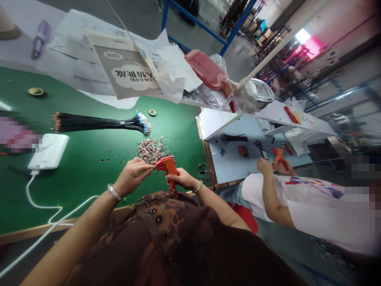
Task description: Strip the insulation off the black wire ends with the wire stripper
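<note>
Right hand [181, 179] has its fingers wrapped tight round an orange crimper [168, 166], and the left hand [132, 172] pinches something tiny at its nose to line it up, with copper terminals [152, 150] just beyond the fingers on the tabletop [89, 198].

Live from the head, looking forward and down, right up close over the left hand [132, 177] and right hand [181, 179], green tabletop [89, 186] tilting away beyond!

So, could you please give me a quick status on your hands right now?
Right grip closed on orange crimping tool. Left grip pinching at its nose, item too small to tell. Loose copper terminals just beyond.
</note>
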The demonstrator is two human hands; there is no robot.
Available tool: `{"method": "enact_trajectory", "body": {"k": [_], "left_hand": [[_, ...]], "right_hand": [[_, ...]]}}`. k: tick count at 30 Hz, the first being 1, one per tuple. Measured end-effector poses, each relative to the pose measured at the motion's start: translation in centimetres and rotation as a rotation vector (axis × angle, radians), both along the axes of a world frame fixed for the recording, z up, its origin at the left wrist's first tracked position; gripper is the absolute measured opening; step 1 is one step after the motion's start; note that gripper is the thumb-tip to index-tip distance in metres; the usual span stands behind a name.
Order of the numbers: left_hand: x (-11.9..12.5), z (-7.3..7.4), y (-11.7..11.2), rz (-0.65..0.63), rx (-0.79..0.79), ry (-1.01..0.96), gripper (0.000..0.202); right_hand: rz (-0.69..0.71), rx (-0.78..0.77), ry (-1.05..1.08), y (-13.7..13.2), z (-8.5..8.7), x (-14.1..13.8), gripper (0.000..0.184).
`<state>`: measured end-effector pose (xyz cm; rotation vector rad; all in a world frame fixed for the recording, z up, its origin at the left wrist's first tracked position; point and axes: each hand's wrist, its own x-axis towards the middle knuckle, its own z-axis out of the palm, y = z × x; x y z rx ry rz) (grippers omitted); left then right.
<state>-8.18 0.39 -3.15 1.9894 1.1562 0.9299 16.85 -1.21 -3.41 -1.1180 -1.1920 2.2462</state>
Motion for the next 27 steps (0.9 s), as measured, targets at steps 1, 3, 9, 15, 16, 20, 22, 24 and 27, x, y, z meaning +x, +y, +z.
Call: {"method": "enact_trajectory", "body": {"k": [1,3,9,15,16,20,22,24,27], "left_hand": [[0.0,0.0,0.0,0.001,0.002,0.008,0.031],[0.1,-0.2,0.0,0.013,0.012,0.026,0.030],[0.2,-0.8,-0.2,0.043,0.030,0.034,0.031],[0.0,-0.9,-0.4,0.063,0.011,0.057,0.034],[0.0,-0.9,-0.4,0.082,0.015,0.060,0.034],[-0.4,-0.5,-0.1,0.142,0.059,0.063,0.031],[-0.4,-0.3,0.0,0.149,0.080,0.057,0.029],[-0.3,-0.1,0.0,0.147,0.096,0.047,0.029],[0.0,-0.1,0.0,0.132,0.103,0.039,0.029]], "right_hand": [[-0.016,0.003,-0.007,-0.1,0.0,-0.1,0.047],[-0.053,0.008,-0.016,-0.2,0.0,-0.4,0.048],[-0.157,-0.006,-0.005,-0.6,0.0,-1.2,0.050],[-0.120,-0.005,-0.028,-0.6,0.3,-1.3,0.051],[-0.101,0.000,-0.017,-0.5,0.4,-1.2,0.051],[-0.086,-0.043,0.056,0.0,0.7,-0.3,0.055],[-0.083,-0.067,0.079,0.2,0.8,0.2,0.055],[-0.046,-0.070,0.083,0.4,0.9,0.5,0.054],[0.009,-0.071,0.073,0.5,1.1,0.3,0.054]]}}
